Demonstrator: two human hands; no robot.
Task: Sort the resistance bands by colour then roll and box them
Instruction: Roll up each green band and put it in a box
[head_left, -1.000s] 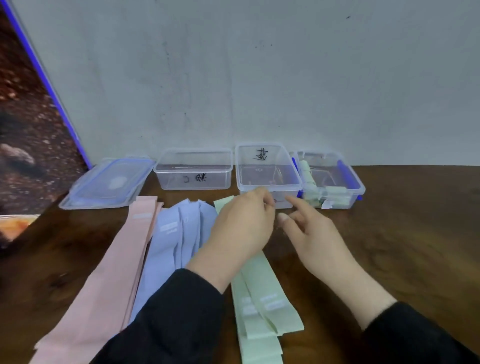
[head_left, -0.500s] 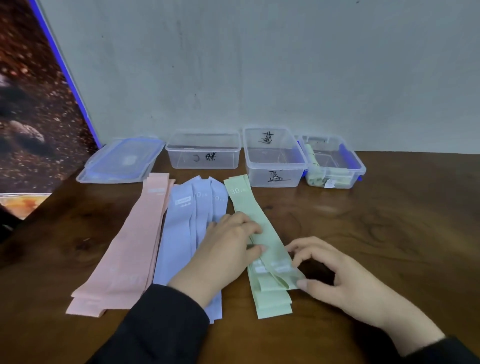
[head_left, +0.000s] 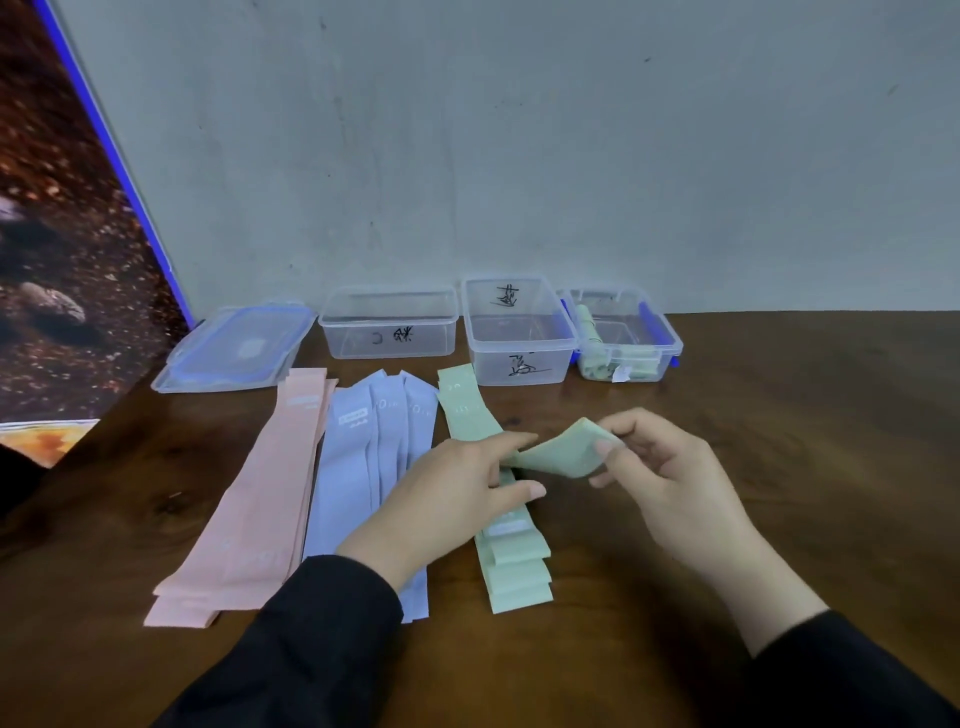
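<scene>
Three colour stacks lie flat on the wooden counter (head_left: 779, 467), long axes running near to far: pink bands (head_left: 249, 499) at left, blue bands (head_left: 358, 467) beside them, green bands (head_left: 511, 551) at right. All appear thin, matte and limp. The left hand (head_left: 447, 499) presses on the green stack with mostly straight fingers, pinning it. Just right of it, the right hand (head_left: 660, 478) pinches the lifted end of one green band (head_left: 561, 452), which curls over toward the near side. Rolling probably proceeds along the band's length, and the right hand is nearer the free end. Far right, a clear box (head_left: 628, 338) holds rolled green bands.
</scene>
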